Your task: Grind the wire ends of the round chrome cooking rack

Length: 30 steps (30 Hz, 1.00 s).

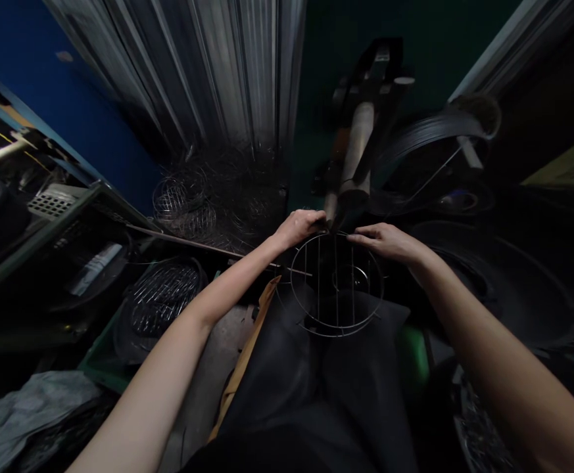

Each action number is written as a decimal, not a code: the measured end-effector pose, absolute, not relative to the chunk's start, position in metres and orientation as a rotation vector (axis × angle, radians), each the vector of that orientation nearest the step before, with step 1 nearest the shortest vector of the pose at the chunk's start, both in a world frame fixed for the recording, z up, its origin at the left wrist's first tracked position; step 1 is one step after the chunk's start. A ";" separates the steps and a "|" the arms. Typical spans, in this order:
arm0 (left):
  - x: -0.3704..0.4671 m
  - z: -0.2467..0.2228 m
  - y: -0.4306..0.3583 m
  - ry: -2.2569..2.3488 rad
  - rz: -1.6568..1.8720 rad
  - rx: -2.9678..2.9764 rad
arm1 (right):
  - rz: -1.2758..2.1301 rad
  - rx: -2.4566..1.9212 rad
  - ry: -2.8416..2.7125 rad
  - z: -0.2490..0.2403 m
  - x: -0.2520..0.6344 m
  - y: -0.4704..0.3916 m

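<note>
A round wire frame [336, 332] with a few parallel bars hangs over my lap, its far rim close under the end of a machine arm [358, 148]. My left hand [301, 225] is closed on the far left part of the rim, beside the machine's tip. On the far right part, my right hand [380, 240] pinches the rim between thumb and fingers. A smaller wire ring [350, 279] shows through the frame. The exact contact between the rim and the machine tip is too dark to tell.
A pile of wire pieces [208, 197] lies beyond my left arm. Nearer is a basin of short metal parts [163, 295] in a green crate [102, 361]. A coil of wire [429, 131] stands at the right. A metal rack [35, 243] is far left.
</note>
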State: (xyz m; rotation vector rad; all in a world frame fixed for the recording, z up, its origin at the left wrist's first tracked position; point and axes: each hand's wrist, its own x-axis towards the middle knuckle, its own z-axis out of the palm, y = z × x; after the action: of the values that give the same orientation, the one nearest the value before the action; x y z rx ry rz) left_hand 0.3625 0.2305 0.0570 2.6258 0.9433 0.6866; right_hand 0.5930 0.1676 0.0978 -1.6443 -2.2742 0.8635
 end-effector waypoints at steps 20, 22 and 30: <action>0.367 0.053 0.227 1.029 0.709 2.656 | 0.878 -1.656 -2.296 0.103 0.595 0.174; 0.367 0.053 0.226 1.044 0.712 2.646 | 0.889 -1.661 -2.296 0.103 0.596 0.174; 0.369 0.049 0.226 1.049 0.725 2.611 | 0.926 -1.712 -2.273 0.099 0.602 0.179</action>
State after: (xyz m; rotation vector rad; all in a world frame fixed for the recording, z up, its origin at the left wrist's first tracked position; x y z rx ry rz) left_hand 0.3691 0.2263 0.0486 2.6107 1.0493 0.7250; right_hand 0.6021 0.1786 0.0990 -1.7125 -2.2726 0.9261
